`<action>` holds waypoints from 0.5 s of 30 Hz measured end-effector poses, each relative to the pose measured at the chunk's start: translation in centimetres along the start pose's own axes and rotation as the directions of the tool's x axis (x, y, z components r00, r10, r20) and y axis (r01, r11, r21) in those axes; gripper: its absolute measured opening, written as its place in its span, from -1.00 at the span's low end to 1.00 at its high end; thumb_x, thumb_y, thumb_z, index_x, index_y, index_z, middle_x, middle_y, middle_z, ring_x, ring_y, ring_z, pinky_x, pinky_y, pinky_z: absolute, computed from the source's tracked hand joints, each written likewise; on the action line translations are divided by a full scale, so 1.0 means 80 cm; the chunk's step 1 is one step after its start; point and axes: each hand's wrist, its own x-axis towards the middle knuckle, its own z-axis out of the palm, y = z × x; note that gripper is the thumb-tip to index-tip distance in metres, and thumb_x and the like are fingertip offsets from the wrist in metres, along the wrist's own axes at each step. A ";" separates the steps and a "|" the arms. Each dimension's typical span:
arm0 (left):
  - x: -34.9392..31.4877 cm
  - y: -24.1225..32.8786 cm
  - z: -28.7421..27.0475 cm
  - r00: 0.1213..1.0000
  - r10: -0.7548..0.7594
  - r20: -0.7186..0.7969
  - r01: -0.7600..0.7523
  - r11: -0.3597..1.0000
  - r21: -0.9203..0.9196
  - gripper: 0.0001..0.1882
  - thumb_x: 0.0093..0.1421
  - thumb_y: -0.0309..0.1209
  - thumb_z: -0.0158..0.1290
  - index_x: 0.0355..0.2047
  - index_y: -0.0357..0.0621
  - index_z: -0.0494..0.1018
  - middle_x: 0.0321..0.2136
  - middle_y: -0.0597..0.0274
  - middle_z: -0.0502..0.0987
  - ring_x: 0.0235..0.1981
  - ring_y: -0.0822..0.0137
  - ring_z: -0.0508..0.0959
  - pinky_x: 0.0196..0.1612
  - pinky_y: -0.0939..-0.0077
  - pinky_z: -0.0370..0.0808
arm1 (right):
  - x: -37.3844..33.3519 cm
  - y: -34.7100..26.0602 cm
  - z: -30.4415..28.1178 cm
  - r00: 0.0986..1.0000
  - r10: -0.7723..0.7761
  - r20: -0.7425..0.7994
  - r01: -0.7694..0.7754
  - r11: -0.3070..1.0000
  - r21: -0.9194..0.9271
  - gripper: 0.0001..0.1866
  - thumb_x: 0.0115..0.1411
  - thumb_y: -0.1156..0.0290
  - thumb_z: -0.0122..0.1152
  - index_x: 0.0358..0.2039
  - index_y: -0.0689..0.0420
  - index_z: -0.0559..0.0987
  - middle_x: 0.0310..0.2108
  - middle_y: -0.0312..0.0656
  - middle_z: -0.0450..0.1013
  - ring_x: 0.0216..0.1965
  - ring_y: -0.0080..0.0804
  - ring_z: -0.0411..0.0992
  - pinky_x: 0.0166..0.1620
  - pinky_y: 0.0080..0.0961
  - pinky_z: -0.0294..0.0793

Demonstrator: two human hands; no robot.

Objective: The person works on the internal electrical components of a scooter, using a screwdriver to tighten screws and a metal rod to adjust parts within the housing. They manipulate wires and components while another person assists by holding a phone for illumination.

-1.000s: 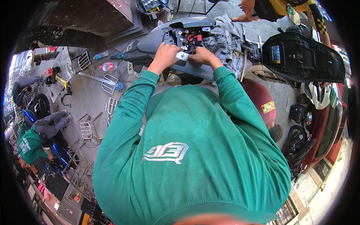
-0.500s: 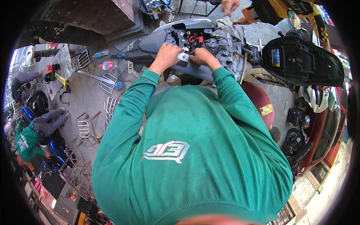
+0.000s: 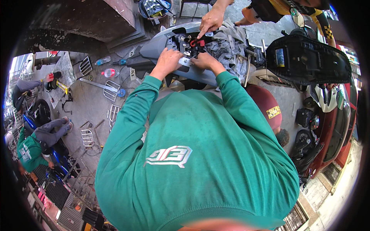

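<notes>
A grey motorcycle tail section lies in front of me, its seat area uncovered over metal brackets and red parts. At its near edge is a small pale metal plate, with a hand at either end. My left hand is closed on the plate's left end, fingertips partly hidden. My right hand has its fingers curled in and pinching the right end. From the far side another person's hand points a finger down at the red parts. A grey cloth lies on the tail, right of my right hand.
A black motorcycle seat is upturned at the right. Plastic bottles, metal racks and tools lie on the floor at left. A person in a maroon cap is close by my right arm. A bucket stands at the far side.
The other person's hand has come down and left from above the cloth, and now points into the uncovered compartment. My hands stay at the metal plate, shifted slightly in the picture.
</notes>
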 end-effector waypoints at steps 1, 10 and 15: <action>-0.001 0.000 0.000 1.000 0.000 -0.005 0.000 1.000 0.001 -0.55 0.03 -0.28 0.36 -0.02 0.05 0.62 -0.13 0.29 0.63 -0.01 0.16 0.59 0.20 0.03 0.39 | 0.000 0.000 0.001 1.000 0.001 0.031 -0.001 1.000 -0.003 -0.52 0.22 0.05 0.17 -0.28 0.28 0.72 -0.28 0.26 0.61 -0.19 0.19 0.61 -0.04 -0.08 0.57; 0.000 0.000 0.003 0.996 0.011 -0.084 -0.011 1.000 -0.005 -0.62 -0.03 -0.29 0.37 -0.14 0.05 0.66 -0.24 0.30 0.64 -0.07 0.15 0.62 0.16 0.05 0.41 | 0.002 0.002 0.009 1.000 0.013 0.010 -0.012 0.998 -0.058 -0.53 0.25 0.06 0.12 -0.26 0.25 0.74 -0.27 0.26 0.61 -0.17 0.19 0.61 0.01 -0.01 0.55; 0.001 0.000 0.000 0.998 0.001 -0.064 -0.003 1.000 -0.019 -0.60 -0.02 -0.28 0.37 -0.11 0.06 0.66 -0.21 0.28 0.64 -0.05 0.14 0.61 0.17 0.00 0.40 | -0.003 0.003 0.009 1.000 0.000 0.021 -0.001 0.998 0.056 -0.52 0.25 0.04 0.13 -0.25 0.25 0.74 -0.29 0.23 0.62 -0.20 0.17 0.62 -0.02 -0.05 0.58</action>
